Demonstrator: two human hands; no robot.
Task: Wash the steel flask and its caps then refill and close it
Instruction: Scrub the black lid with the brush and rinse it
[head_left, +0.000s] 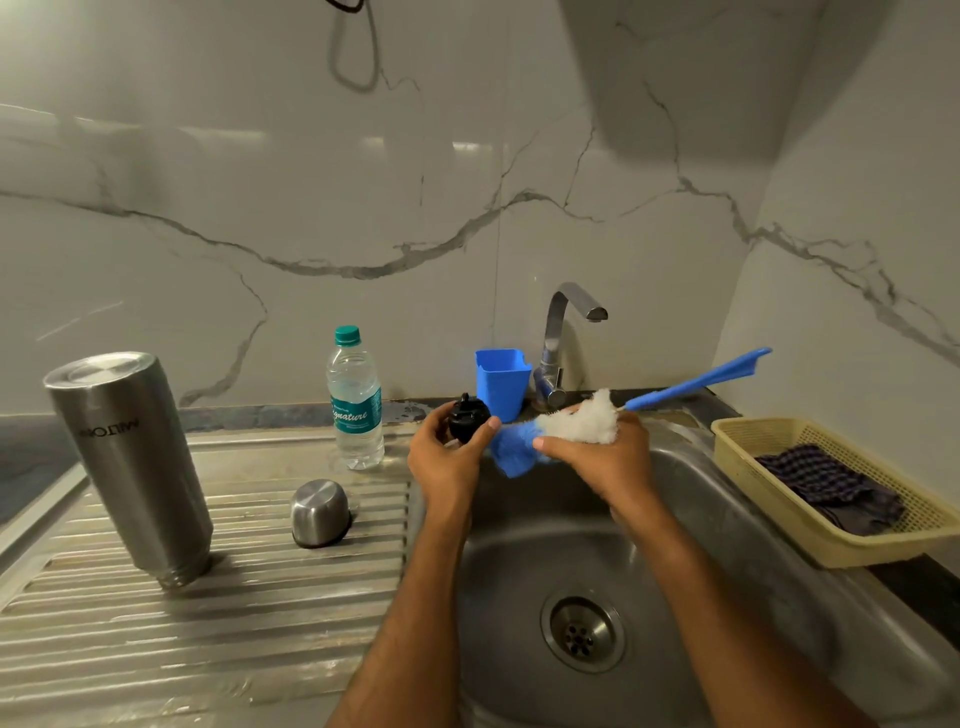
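— Left hand (447, 457)?
— Curled round the black inner cap (467, 418), up over the sink (691, 499) rim
— Right hand (605, 457)?
— Gripping the blue bottle brush (691, 385) by its white-and-blue bristle head, just beside the cap
— Steel flask (130, 457)?
— Upside down on the ribbed bench (156, 649), well left; steel outer cap (319, 512) mouth-down near the water bottle (356, 400)

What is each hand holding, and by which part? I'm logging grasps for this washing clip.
The left hand grips the black inner cap around its sides. The right hand grips the blue bottle brush by its white and blue bristle head, not the handle.
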